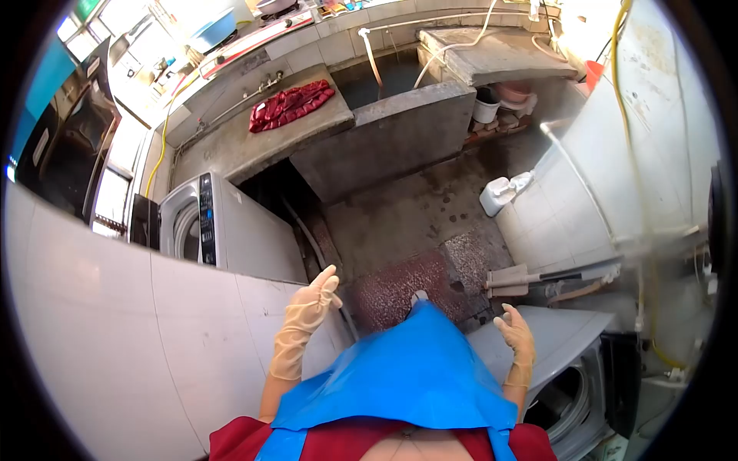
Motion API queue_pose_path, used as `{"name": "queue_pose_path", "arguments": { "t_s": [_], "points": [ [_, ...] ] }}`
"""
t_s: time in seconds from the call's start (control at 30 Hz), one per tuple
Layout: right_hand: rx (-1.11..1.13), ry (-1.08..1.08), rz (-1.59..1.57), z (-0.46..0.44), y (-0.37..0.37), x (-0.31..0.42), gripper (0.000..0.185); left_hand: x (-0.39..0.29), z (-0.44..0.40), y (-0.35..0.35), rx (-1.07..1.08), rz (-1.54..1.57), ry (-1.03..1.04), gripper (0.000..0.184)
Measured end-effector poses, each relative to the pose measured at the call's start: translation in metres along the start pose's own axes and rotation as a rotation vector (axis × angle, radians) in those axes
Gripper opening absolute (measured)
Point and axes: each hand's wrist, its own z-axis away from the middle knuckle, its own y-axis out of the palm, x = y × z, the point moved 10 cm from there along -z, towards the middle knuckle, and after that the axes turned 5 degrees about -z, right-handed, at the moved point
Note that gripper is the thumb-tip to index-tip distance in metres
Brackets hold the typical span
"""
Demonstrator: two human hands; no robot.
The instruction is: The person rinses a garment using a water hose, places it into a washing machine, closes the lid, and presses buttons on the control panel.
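My left hand, in a pale rubber glove, is raised beside the white tiled wall, its fingers apart and nothing in them. On the other side of the blue apron, my right hand wears the same kind of glove. Its fingers are loosely bent and apart, holding nothing, near the top of a grey front-loading washer. Farther off, a folded dark red padded garment lies on the concrete counter, touched by neither hand.
A white washing machine stands at the left below the counter. Ahead is a concrete water trough. A white jug stands on the wet floor by the right wall. Pipes jut out at the right, above red mats.
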Motion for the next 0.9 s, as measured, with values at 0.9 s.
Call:
{"name": "queue_pose_path", "arguments": {
  "t_s": [0.9],
  "points": [
    [0.121,-0.055,0.165,-0.426,0.174,0.445,0.055,-0.025,-0.561,-0.211,0.073,-0.580,0.079,0.054]
  ]
}}
